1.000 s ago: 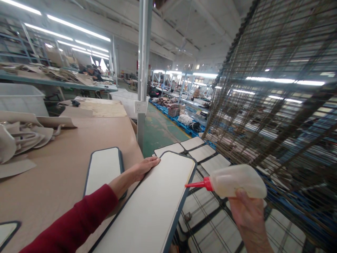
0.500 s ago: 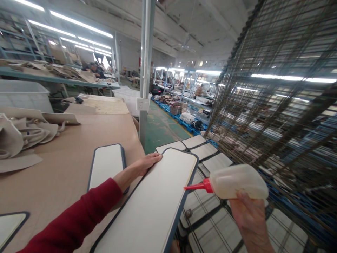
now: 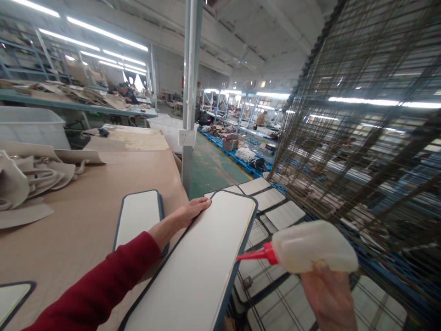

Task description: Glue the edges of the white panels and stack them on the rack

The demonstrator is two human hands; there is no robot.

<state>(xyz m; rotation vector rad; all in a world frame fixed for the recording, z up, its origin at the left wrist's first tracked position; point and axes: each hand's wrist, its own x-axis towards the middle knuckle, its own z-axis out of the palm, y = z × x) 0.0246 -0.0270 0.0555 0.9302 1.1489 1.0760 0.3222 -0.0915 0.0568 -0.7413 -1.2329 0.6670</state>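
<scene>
My left hand grips the upper left edge of a long white panel with a dark blue rim and rounded corners. The panel is held tilted at the table's side. In my right hand is a translucent squeeze bottle with a red nozzle, lying on its side and partly full of a yellowish liquid. The nozzle tip is at the panel's right edge, where a thin yellowish line runs along the rim. A second white panel with the same dark rim lies on the table beyond my left forearm.
The brown-topped table spreads to the left, bearing beige cut pieces. At lower left is the corner of another panel. Several white panels lie on a wire rack at the right, with raised wire racks above. A metal post stands ahead.
My right hand has drawn the bottle down and slightly toward me, its nozzle following the panel's right edge. The panel has shifted slightly left; my left hand keeps its hold.
</scene>
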